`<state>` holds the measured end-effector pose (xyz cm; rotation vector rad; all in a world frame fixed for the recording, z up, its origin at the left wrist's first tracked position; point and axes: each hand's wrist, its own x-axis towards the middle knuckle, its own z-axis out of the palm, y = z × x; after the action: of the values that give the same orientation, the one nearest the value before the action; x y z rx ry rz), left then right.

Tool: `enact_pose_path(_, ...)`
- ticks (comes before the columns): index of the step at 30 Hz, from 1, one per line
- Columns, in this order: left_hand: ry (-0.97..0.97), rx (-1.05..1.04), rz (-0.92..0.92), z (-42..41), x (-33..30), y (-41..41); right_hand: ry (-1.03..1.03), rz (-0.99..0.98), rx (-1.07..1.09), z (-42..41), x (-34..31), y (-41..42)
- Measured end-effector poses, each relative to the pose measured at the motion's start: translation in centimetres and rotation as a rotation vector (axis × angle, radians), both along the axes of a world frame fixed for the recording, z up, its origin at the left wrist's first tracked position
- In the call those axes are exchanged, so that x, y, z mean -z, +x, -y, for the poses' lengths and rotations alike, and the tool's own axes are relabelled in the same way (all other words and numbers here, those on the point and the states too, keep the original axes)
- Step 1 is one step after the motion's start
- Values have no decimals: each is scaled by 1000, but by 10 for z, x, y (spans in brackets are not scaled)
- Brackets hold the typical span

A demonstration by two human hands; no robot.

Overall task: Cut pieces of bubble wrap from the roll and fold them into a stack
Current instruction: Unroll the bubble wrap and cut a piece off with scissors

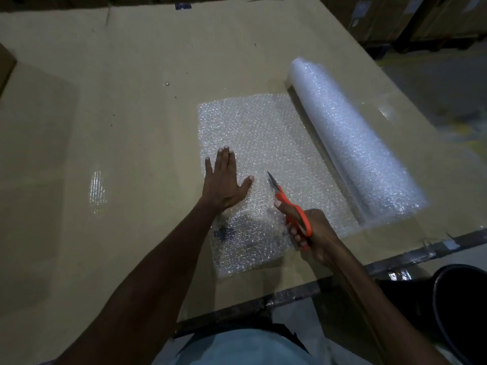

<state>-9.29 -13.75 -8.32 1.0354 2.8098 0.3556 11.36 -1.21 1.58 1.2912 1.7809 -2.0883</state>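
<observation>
A roll of bubble wrap [353, 143] lies on the right of the cardboard-covered table [126, 106]. An unrolled sheet of bubble wrap [261, 133] spreads flat to its left and reaches toward the table's near edge. My left hand [224, 180] presses flat on the sheet with straight, spread fingers. My right hand [313, 233] grips orange-handled scissors [290, 206]. Their blades point away from me into the sheet, just right of my left thumb.
A dark round bin [463, 312] stands on the floor at the lower right. The table's near edge [303, 293] runs diagonally in front of me. Stacked boxes [421, 19] fill the far right background. Bare cardboard stretches to the left.
</observation>
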Motion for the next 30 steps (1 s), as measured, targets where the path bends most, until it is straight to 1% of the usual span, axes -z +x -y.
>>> enact_pose_path(4,21,20,-3,-8,-6,-20,27,17,-35,-4,-5,-8)
enact_pose_path(8,-13,63,19,-13,-2,-36,49,36,-19,-3,-3,-15)
enact_pose_path(15,15,68,-27,-9,2,-35,45,8,22,2,4,-16)
enact_pose_path(20,10,63,-24,-9,3,-35,52,14,17,-4,4,-32)
enact_pose_path(26,21,57,-15,-8,3,-34,48,26,-18,-8,7,-26)
enact_pose_path(30,16,60,-10,-8,3,-34,39,2,-8,-10,4,-37)
